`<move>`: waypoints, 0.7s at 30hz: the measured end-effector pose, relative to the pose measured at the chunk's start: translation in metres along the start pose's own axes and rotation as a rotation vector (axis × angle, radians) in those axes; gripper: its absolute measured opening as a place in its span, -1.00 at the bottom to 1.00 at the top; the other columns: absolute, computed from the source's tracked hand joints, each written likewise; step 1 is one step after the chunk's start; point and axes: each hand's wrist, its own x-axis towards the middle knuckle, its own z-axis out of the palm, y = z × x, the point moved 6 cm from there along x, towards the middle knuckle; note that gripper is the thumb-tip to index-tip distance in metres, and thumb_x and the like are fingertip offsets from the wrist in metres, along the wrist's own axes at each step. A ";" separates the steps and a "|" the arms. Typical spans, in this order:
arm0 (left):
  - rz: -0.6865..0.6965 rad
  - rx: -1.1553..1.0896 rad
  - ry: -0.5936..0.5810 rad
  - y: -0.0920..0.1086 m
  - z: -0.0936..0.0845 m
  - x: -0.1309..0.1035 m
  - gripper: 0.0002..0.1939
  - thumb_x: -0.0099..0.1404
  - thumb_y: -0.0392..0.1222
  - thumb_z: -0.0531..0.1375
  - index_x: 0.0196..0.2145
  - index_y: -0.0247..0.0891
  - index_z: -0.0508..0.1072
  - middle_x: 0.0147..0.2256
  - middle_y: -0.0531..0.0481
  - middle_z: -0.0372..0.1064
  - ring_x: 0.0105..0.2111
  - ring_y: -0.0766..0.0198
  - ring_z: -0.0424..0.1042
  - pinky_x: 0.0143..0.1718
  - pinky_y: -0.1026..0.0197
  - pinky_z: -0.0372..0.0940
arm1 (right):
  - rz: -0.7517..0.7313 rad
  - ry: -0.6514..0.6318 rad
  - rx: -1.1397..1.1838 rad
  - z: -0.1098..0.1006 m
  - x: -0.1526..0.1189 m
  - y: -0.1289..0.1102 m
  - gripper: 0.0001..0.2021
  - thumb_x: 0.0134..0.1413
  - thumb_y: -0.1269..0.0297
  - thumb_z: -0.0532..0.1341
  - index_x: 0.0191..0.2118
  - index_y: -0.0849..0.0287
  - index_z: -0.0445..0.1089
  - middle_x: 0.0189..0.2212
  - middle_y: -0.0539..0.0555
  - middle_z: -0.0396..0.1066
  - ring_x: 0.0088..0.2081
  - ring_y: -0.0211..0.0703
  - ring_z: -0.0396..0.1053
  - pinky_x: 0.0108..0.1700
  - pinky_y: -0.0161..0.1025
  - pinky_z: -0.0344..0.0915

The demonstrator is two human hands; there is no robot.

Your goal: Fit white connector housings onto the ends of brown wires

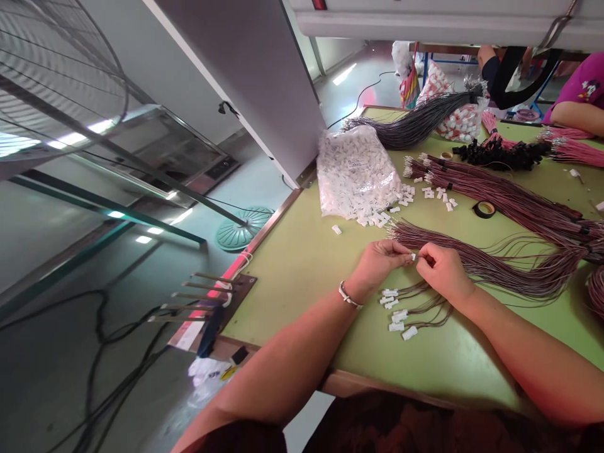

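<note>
A small white connector housing [413, 257] sits pinched between the thumb and forefinger of my left hand [383, 261]. Close beside it, my right hand [441, 269] is closed in a pinch; what lies in its fingertips is too small to make out, though it is near the connector. Behind both hands a bundle of thin brown wires [472, 255] with bare tips stretches across the table. Below the right hand, several wires with white connectors [399, 316] on their ends lie on the green table top [292, 270].
A clear bag of white connectors [357, 167] spills loose pieces onto the table. Black tape [484, 209], more brown wires [500, 182] and a black wire bundle [419, 123] lie further back. A pronged rack [207, 302] is at the left edge. Another person's arm [578, 116] shows at far right.
</note>
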 end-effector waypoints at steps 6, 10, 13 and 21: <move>0.057 0.101 -0.003 -0.003 0.003 0.002 -0.87 -0.08 -0.26 0.36 -0.54 -0.34 0.51 -0.53 0.01 0.46 -0.49 0.35 0.38 -0.34 0.25 0.32 | 0.006 0.020 -0.013 0.006 0.001 0.008 -0.93 -0.10 0.41 0.11 -0.52 0.16 0.30 -0.64 -0.04 0.34 -0.61 -0.30 0.21 -0.49 -0.34 0.08; 0.070 0.138 -0.009 -0.003 0.006 0.001 -0.88 -0.07 -0.24 0.36 -0.56 -0.33 0.51 -0.56 0.02 0.45 -0.51 0.35 0.36 -0.37 0.25 0.31 | -0.004 0.012 -0.022 0.005 0.002 0.007 -0.93 -0.12 0.40 0.12 -0.53 0.15 0.30 -0.65 -0.04 0.34 -0.62 -0.29 0.20 -0.49 -0.34 0.08; 0.065 0.111 0.018 -0.002 0.003 0.000 -0.86 -0.08 -0.23 0.37 -0.53 -0.33 0.52 -0.52 0.01 0.47 -0.48 0.33 0.38 -0.33 0.24 0.32 | 0.038 -0.014 0.034 0.004 0.003 0.005 -0.92 -0.14 0.39 0.11 -0.56 0.15 0.28 -0.69 -0.07 0.29 -0.65 -0.31 0.15 -0.53 -0.34 0.05; 0.167 0.115 0.012 0.008 -0.001 0.002 -0.81 -0.05 -0.20 0.36 -0.43 -0.31 0.53 -0.42 -0.03 0.49 -0.40 0.29 0.41 -0.25 0.21 0.33 | 0.238 -0.030 0.316 0.003 0.003 0.015 -0.93 -0.20 0.33 0.09 -0.57 0.16 0.27 -0.71 -0.08 0.21 -0.65 -0.32 0.10 -0.59 -0.37 0.07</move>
